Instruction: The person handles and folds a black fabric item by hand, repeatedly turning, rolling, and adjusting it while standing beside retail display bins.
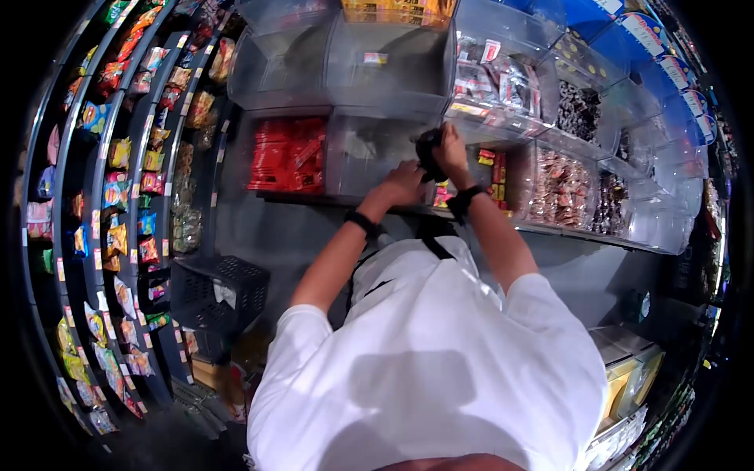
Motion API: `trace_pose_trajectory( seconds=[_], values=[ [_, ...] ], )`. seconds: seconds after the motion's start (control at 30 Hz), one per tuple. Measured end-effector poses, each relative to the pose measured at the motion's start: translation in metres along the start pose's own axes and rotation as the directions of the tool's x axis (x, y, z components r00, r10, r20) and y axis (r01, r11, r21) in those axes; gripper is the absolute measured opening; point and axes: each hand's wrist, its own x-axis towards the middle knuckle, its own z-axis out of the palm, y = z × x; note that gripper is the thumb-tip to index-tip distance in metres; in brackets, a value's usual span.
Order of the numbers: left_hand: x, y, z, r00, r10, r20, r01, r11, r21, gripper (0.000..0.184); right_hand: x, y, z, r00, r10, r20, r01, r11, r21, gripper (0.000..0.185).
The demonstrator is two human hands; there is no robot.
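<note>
A dark, crumpled item (429,154), perhaps a cloth, is held over the divider between two clear bins. My right hand (452,151) grips it from the right, fingers closed around its edge. Against its lower left side is my left hand (405,179), blurred, so its fingers are hard to make out. Below my left hand lies the front of a clear bin (365,149) with a greyish bottom. Small red and yellow packets (498,174) sit in the bin to the right of my right hand.
Red packets (287,154) fill the bin at left. Bins of wrapped sweets (559,187) stand at right, with silvery packets (496,77) above. Snack shelves (118,196) line the left side. A dark basket (218,292) is at lower left, a box (628,377) at lower right.
</note>
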Motion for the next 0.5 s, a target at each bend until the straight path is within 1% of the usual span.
trace_pose_trajectory(
  seconds=[0.03, 0.07, 0.1, 0.13, 0.2, 0.23, 0.27, 0.3, 0.33, 0.37, 0.43, 0.47, 0.5],
  values=[
    [0.002, 0.000, 0.005, 1.000, -0.013, 0.014, 0.013, 1.000, 0.016, 0.050, 0.010, 0.001, 0.005, 0.998, -0.046, -0.033, 0.044, 0.996, -0.074, 0.040],
    [0.011, -0.002, 0.008, 0.999, -0.047, 0.004, 0.047, 0.999, -0.019, 0.041, 0.023, 0.001, 0.009, 0.992, -0.100, -0.076, 0.087, 0.985, -0.151, 0.040],
    [0.016, -0.003, 0.006, 0.997, -0.074, -0.007, 0.073, 0.996, -0.058, 0.034, 0.027, -0.001, 0.014, 0.999, -0.006, -0.051, -0.003, 0.985, -0.174, 0.042],
    [0.015, -0.004, 0.007, 0.998, -0.063, 0.004, 0.063, 0.997, -0.045, 0.034, 0.024, 0.000, 0.019, 0.998, 0.006, -0.066, -0.017, 0.986, -0.168, 0.042],
    [0.016, 0.005, 0.016, 0.997, 0.021, -0.073, -0.009, 0.989, 0.149, 0.026, 0.013, 0.015, 0.028, 0.997, -0.057, -0.061, 0.047, 0.986, -0.157, 0.047],
    [0.004, 0.027, 0.005, 0.990, 0.014, -0.142, 0.011, 0.984, 0.178, 0.023, 0.001, 0.039, 0.040, 0.985, -0.171, 0.001, 0.167, 0.962, -0.218, 0.058],
    [-0.007, 0.029, 0.016, 0.990, 0.034, -0.136, -0.011, 0.986, 0.168, 0.023, -0.020, 0.019, 0.019, 0.981, -0.147, 0.129, 0.176, 0.950, -0.260, 0.066],
    [-0.015, 0.024, 0.028, 0.967, 0.179, -0.180, -0.155, 0.978, 0.143, 0.021, -0.035, 0.022, 0.011, 0.954, -0.208, 0.217, 0.263, 0.927, -0.267, 0.068],
    [-0.024, 0.023, 0.034, 0.924, 0.310, -0.226, -0.289, 0.950, 0.123, 0.019, -0.051, 0.021, 0.004, 0.935, -0.231, 0.270, 0.303, 0.915, -0.268, 0.069],
    [-0.036, 0.022, 0.042, 0.926, 0.305, -0.223, -0.288, 0.952, 0.106, 0.019, -0.068, 0.020, -0.003, 0.912, -0.253, 0.323, 0.343, 0.902, -0.264, 0.071],
    [-0.053, 0.020, 0.047, 0.957, 0.264, -0.121, -0.273, 0.959, -0.069, 0.021, -0.090, -0.002, -0.032, 0.896, -0.175, 0.409, 0.266, 0.948, -0.177, 0.073],
    [-0.053, 0.010, 0.058, 0.932, 0.335, -0.139, -0.342, 0.939, -0.032, 0.019, -0.099, 0.001, -0.035, 0.888, -0.236, 0.394, 0.316, 0.937, -0.150, 0.077],
    [-0.050, 0.004, 0.064, 0.925, 0.346, -0.154, -0.352, 0.936, -0.012, 0.020, -0.097, 0.003, -0.036, 0.884, -0.258, 0.389, 0.330, 0.935, -0.128, 0.075]
  ],
)
